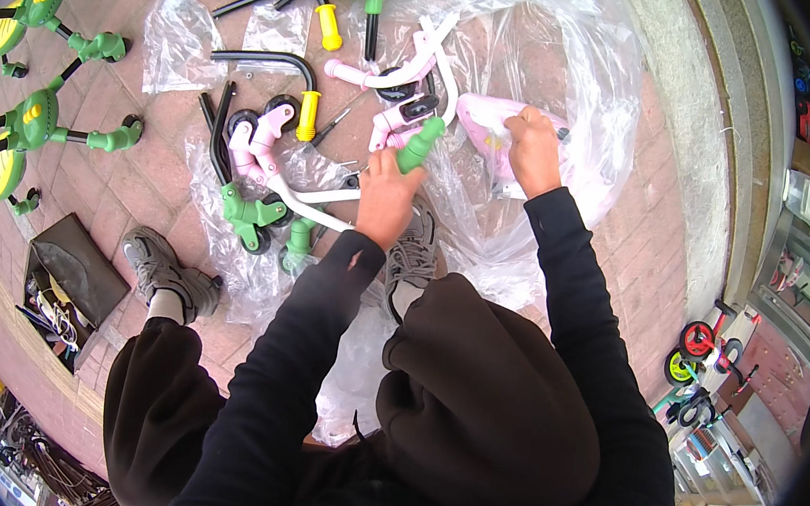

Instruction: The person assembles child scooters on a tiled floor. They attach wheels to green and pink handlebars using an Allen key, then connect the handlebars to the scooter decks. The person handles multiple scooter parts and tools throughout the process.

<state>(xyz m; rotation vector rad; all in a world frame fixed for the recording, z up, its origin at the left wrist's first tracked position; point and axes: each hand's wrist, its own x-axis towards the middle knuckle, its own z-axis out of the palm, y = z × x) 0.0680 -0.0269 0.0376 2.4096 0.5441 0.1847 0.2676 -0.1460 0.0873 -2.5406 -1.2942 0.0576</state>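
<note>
My left hand (386,199) is wrapped round a green plastic tube-shaped part (422,145), held over the clear plastic sheet. To its right, my right hand (534,153) has its fingers pinched together over a pink shell-like part (485,122) lying on the plastic; what they grip is hidden. Just beyond my left hand lie pink wheel joints (400,124) with black wheels and white bent tubes (385,79). Left of it are another pink wheel fork (263,142) and a green wheel bracket (247,215).
Crumpled clear plastic (586,64) spreads over the brick paving. Black tubes with a yellow grip (308,114) and a screwdriver (335,125) lie ahead. Green ride-on frames (30,120) stand at left, near an open brown toolbox (79,266). A stone curb (726,150) runs along the right.
</note>
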